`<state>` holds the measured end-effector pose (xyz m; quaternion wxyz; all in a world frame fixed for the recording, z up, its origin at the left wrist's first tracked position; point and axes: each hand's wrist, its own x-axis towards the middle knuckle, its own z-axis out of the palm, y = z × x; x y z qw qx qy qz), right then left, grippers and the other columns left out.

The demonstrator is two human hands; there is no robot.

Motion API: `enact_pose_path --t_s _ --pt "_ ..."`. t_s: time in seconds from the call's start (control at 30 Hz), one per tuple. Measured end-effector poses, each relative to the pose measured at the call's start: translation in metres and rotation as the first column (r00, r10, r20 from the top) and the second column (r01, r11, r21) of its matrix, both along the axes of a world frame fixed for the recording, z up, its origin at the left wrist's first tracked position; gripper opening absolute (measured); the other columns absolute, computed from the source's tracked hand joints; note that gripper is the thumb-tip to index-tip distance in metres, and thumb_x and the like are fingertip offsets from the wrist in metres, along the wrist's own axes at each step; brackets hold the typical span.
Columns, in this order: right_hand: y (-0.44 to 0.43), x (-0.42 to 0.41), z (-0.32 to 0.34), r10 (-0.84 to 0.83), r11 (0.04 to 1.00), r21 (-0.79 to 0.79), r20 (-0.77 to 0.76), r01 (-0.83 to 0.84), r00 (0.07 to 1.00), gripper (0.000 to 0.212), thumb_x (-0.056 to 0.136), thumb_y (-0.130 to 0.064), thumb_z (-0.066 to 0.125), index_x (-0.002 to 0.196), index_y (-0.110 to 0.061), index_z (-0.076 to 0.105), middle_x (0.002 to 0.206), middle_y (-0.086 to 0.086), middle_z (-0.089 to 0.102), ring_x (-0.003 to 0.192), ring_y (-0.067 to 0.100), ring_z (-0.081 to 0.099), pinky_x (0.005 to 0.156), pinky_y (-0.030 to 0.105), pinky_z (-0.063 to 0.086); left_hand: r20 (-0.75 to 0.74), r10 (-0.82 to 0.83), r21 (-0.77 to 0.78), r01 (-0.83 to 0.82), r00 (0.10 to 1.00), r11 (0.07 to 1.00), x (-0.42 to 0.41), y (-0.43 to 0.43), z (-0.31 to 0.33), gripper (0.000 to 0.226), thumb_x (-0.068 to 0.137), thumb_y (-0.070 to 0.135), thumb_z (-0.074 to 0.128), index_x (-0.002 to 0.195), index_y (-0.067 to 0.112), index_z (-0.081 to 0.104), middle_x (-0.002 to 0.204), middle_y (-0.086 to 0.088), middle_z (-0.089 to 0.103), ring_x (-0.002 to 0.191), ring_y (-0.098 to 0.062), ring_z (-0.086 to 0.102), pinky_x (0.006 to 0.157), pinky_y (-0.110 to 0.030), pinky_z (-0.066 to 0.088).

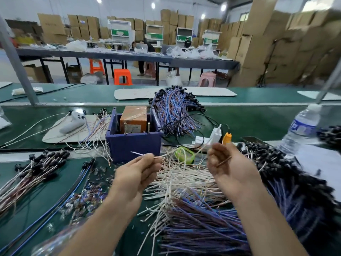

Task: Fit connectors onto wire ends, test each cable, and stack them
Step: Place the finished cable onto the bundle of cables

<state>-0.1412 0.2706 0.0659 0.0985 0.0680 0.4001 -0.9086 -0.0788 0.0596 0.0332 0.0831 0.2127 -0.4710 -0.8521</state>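
A heap of loose blue wires [203,222] and white wires [184,180] lies nearest on the green worktop [46,196]. Above it, the left hand [136,174] pinches a white wire [140,154] between thumb and fingers, its tip pointing left. The right hand [230,169] curls its fingers round a brown wire [224,161]. A blue bin [132,143] stands beyond.

just two bare arms tbh. left forearm [110,218] comes in from about 7 o'clock, right forearm [263,218] from 5 o'clock. left hand [136,172] and right hand [230,169] are bare too.
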Motion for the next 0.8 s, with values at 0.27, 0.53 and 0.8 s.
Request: enact_pose_path --t_s 0.27,0.53,0.8 --pt "0.097 -0.046 0.005 -0.057 0.754 0.647 -0.11 0.115 0.992 0.05 0.11 -0.036 0.041 0.088 0.001 0.065 0.081 0.023 0.075 0.064 0.024 0.074 0.052 0.026 0.056 0.073 0.234 -0.217 -0.214 0.969 0.953 -0.008 -0.012 -0.006 0.008 0.092 0.011 0.074 0.086 0.006 0.074 0.068 -0.004 0.075 0.05 -0.01 0.064 0.047 -0.019 0.05" --pt "0.106 -0.075 0.005 0.222 0.241 0.964 -0.172 0.117 0.96 0.023 0.096 -0.008 0.055 0.081 -0.011 0.072 0.066 0.008 0.074 0.041 0.014 0.055 0.044 0.027 0.042 0.239 0.103 -0.937 0.201 0.966 0.287 0.003 -0.012 -0.024 0.016 0.072 0.048 0.085 0.075 0.058 0.073 0.064 0.033 0.067 0.066 0.012 0.063 0.058 -0.019 0.045" --pt "0.102 -0.083 0.02 0.246 -0.254 0.95 -0.119 0.182 0.962 0.018 0.076 -0.029 0.086 0.082 -0.028 0.069 0.077 -0.009 0.069 0.07 0.003 0.06 0.055 0.019 0.04 0.148 0.02 -0.971 0.141 0.989 0.193 -0.008 0.012 -0.006 0.037 0.077 0.049 0.084 0.112 0.047 0.072 0.111 0.027 0.061 0.107 -0.002 0.056 0.102 -0.035 0.047"
